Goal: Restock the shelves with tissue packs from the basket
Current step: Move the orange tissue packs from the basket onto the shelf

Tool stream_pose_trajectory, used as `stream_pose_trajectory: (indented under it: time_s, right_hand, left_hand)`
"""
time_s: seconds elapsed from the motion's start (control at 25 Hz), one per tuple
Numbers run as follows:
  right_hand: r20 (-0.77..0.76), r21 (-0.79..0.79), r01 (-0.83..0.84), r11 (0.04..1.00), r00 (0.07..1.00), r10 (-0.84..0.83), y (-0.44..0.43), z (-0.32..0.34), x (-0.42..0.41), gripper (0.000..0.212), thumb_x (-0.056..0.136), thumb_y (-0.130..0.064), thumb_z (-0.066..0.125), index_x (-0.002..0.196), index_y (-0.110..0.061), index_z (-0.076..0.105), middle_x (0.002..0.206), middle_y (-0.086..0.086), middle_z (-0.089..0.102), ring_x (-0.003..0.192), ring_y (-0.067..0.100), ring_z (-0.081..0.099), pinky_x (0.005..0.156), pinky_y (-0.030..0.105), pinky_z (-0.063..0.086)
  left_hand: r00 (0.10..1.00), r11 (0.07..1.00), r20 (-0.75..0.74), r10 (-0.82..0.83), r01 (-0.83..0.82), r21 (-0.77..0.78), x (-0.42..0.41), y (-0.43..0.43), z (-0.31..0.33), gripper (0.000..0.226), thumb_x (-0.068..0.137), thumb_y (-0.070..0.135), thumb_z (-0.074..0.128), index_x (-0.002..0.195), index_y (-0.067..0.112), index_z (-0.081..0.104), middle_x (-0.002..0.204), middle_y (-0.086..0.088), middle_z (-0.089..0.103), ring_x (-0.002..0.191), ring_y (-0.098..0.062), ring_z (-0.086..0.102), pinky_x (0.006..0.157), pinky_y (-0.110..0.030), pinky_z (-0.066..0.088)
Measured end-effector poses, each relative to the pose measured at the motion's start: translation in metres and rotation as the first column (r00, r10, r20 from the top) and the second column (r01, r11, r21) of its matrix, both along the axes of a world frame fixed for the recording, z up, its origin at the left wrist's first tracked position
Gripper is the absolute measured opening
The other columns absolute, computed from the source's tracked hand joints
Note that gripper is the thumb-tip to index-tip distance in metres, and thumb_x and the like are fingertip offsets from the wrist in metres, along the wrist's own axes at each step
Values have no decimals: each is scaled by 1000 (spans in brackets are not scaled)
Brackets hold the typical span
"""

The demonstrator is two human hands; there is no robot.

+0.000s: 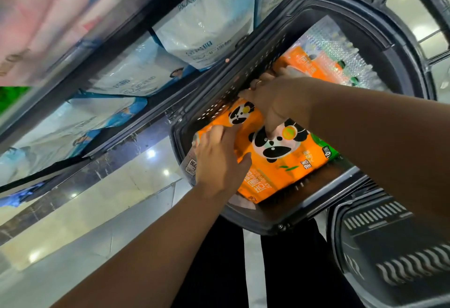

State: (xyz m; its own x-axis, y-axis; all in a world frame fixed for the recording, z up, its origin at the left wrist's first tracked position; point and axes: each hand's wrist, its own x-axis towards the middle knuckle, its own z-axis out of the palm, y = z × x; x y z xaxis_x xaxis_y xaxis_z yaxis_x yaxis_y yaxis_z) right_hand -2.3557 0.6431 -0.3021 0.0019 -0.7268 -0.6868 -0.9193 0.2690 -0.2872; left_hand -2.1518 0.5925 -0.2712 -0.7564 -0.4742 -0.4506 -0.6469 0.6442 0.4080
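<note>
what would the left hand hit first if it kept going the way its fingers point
The left hand holds the orange panda pack; going on past its end, it would likely meet the perforated basket wall, though depth is unclear.

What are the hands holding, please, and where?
The orange tissue pack in the basket: left hand grips its left end, right hand its far edge.

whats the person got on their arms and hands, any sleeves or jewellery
Both forearms are bare as far up as the view shows: no sleeves, gloves or watch. The right hand wears a thin ring on one of its fingers. The left hand shows no ring or band on the parts that are visible.
</note>
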Motion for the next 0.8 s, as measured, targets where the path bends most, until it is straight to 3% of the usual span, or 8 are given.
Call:
stream_pose_trajectory:
  time_s: [0.12, 0.24, 0.36, 0.48, 0.56, 0.64, 0.72, 0.8]
  right_hand:
    - [-2, -19, 15, 1000, 1000, -15, 1, 14, -5, 47, 80, -34, 68, 122, -14, 57, 126, 17, 56, 122, 42, 45, 105, 59, 31]
    - [-85, 79, 94, 993, 993, -87, 5, 37, -5, 93, 68, -55, 75, 144, -20, 35, 145, 15, 40, 130, 36, 39, 106, 49, 37]
    - [-138, -4, 265, 964, 955, -263, 22, 61, -9, 106, 62, -60, 77, 147, -19, 30, 142, 15, 42, 127, 35, 40, 103, 46, 37]
    - [-114, -39, 505, 862, 855, -506, 42, 90, -24, 111, 60, -58, 81, 149, -17, 28, 136, 17, 46, 124, 36, 41, 99, 44, 40]
    - [-61, 7, 696, 718, 717, -694, 58, 106, -32, 104, 58, -53, 85, 143, -18, 36, 129, 15, 50, 118, 35, 47, 94, 44, 43]
    - [78, 86, 864, 496, 490, -868, 77, 115, -38, 89, 54, -51, 88, 129, -18, 52, 115, 10, 61, 102, 31, 58, 87, 43, 50]
    - [232, 164, 944, 287, 246, -941, 96, 121, -34, 78, 50, -48, 89, 115, -16, 61, 103, 5, 67, 89, 27, 64, 81, 42, 53]
    - [348, 235, 964, 127, 38, -937, 113, 128, -23, 52, 59, -31, 90, 102, -15, 66, 89, 2, 69, 77, 22, 66, 72, 37, 51]
  left_hand:
    - [998, 999, 67, 13, -16, 42, 4, -19, -2, 61, 79, 44, 71, 134, 28, 50, 132, 0, 45, 122, -23, 41, 100, -43, 42]
    - [998, 997, 58, 12, -16, 78, 5, -38, -1, 71, 77, 53, 70, 139, 25, 46, 144, -4, 35, 131, -26, 35, 102, -47, 42]
    - [998, 998, 31, 47, -46, -53, -9, -46, 11, 78, 77, 48, 74, 143, 27, 39, 152, -12, 23, 140, -33, 21, 111, -53, 28]
    - [995, 990, -28, 91, -93, -108, -30, -52, 24, 93, 77, 54, 71, 151, 29, 20, 157, -14, 12, 144, -35, 11, 115, -53, 16]
    - [986, 986, -90, 137, -145, -86, -41, -58, 29, 99, 76, 55, 72, 152, 24, 16, 158, -15, 9, 144, -36, 11, 115, -53, 20]
    - [968, 968, -56, 246, -243, 58, -48, -63, 33, 103, 75, 50, 76, 153, 22, 14, 159, -14, 9, 145, -33, 14, 116, -51, 24]
    - [945, 925, 78, 318, -327, 191, -48, -63, 37, 108, 75, 50, 77, 154, 23, 9, 157, -14, 12, 143, -31, 22, 115, -47, 27]
    - [893, 839, 149, 426, -451, 305, -49, -59, 45, 109, 74, 51, 77, 154, 21, 9, 152, -11, 24, 135, -25, 36, 112, -40, 33]
